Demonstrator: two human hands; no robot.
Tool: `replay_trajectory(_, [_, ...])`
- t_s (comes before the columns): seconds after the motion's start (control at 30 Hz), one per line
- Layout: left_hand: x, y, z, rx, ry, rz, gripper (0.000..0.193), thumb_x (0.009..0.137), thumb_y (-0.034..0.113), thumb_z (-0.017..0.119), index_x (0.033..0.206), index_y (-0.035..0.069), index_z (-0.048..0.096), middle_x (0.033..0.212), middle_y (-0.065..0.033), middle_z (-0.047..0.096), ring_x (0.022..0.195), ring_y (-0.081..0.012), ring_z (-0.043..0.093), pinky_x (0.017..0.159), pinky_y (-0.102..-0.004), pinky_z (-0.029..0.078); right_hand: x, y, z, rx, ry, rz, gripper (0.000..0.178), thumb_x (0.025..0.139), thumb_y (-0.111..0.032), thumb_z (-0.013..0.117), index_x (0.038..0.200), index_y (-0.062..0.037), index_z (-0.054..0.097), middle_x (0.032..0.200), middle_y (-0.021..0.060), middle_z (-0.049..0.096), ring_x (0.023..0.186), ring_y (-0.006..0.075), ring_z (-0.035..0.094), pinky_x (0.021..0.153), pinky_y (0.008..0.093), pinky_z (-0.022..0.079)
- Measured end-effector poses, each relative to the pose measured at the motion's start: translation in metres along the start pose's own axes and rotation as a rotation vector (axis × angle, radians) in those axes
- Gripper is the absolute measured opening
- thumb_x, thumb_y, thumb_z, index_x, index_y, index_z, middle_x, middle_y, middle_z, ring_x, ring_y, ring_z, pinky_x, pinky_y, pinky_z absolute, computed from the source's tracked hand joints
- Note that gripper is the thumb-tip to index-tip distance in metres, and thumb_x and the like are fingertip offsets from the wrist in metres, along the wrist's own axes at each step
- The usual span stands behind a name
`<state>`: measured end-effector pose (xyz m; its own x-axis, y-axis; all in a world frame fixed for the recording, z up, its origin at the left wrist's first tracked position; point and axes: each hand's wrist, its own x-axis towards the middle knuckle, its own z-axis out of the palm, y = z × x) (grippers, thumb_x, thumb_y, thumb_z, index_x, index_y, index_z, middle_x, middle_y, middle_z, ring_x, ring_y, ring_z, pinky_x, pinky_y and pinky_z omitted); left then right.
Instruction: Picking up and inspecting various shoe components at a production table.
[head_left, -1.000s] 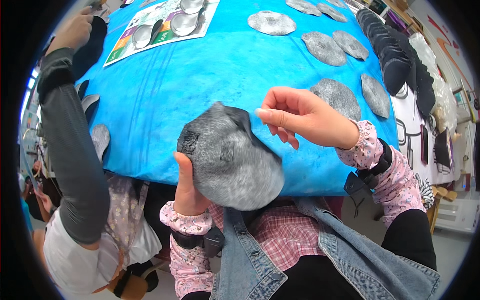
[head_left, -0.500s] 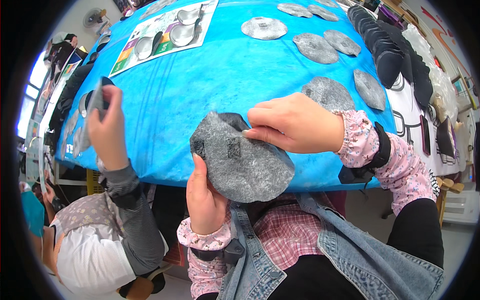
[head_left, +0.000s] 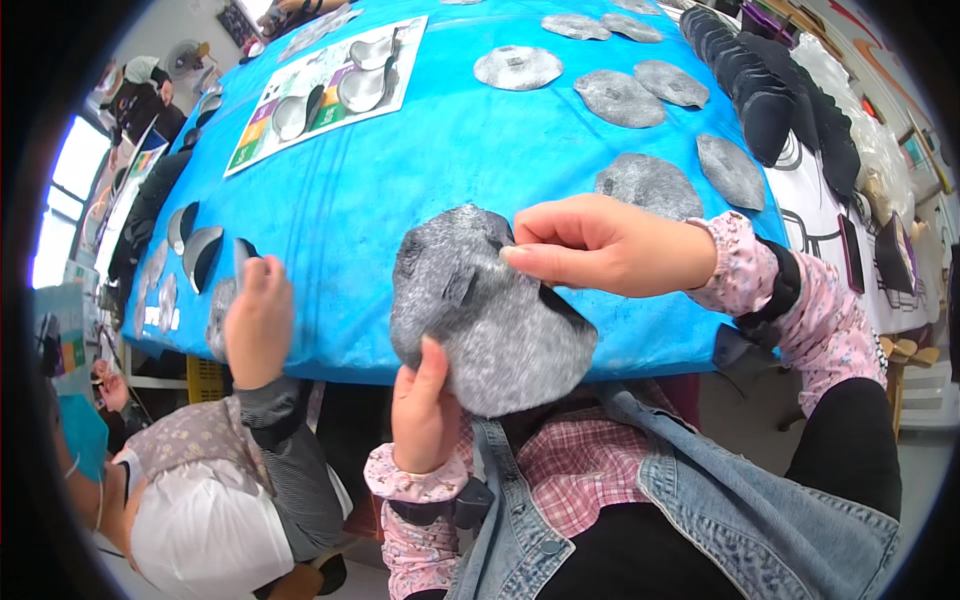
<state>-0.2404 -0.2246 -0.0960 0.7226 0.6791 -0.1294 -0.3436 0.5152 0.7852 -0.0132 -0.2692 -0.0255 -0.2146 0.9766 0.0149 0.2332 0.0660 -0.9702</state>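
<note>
Nearby, grey discs (head_left: 620,98) (and a printed sheet (head_left: 310,75)) lie beyond the hands (head_left: 620,245) (head_left: 425,415).

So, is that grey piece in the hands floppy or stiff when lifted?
Probably flexible rather than limp: the grey piece buckles near the right hand, yet its lower part spreads without obvious drooping. Likely light, too, since its edge looks thin.

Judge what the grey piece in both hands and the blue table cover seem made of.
Grey piece: probably felt or nonwoven fabric, matte, given its mottled surface and soft bends. Blue table cover: perhaps plastic sheeting, faintly glossy, with visible creases.
</note>
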Motion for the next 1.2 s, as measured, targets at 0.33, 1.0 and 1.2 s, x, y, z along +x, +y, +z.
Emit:
replay_trajectory(0.33, [0.006,0.005,0.009,-0.021,0.012,0.174,0.034,0.095,0.038,0.038,0.091,0.008,0.052,0.061,-0.0005,0.043,0.052,-0.0124,0.036,0.053,-0.0264,0.028,-0.023,-0.024,0.004,0.942,0.232,-0.048,0.027,0.094,-0.023,0.048,0.069,-0.0149,0.041,0.055,-0.0101,0.026,0.044,0.0015,0.023,0.041,0.0188,0.020])
replay_trajectory(1.0, [0.031,0.025,0.006,0.125,-0.137,0.413,0.043,0.096,0.032,0.041,0.122,-0.001,0.047,0.120,-0.0109,0.055,0.110,-0.0206,0.053,0.095,-0.0354,0.039,-0.018,-0.035,-0.002,-0.822,0.670,-0.265,0.062,0.063,-0.054,0.076,0.092,-0.0042,0.054,0.082,0.0109,0.061,0.074,0.0246,0.064,0.060,0.0332,0.049])
replay_trajectory(1.2, [0.028,0.014,0.016,-0.044,-0.169,0.180,0.048,0.096,0.031,0.040,0.133,0.000,0.036,0.133,-0.0121,0.044,0.122,-0.0238,0.044,0.100,-0.0400,0.035,-0.010,-0.017,0.000,-0.660,0.702,-0.507,0.020,0.082,-0.020,0.067,0.089,-0.0031,0.059,0.075,0.0099,0.061,0.067,0.0156,0.062,0.058,0.0265,0.048])
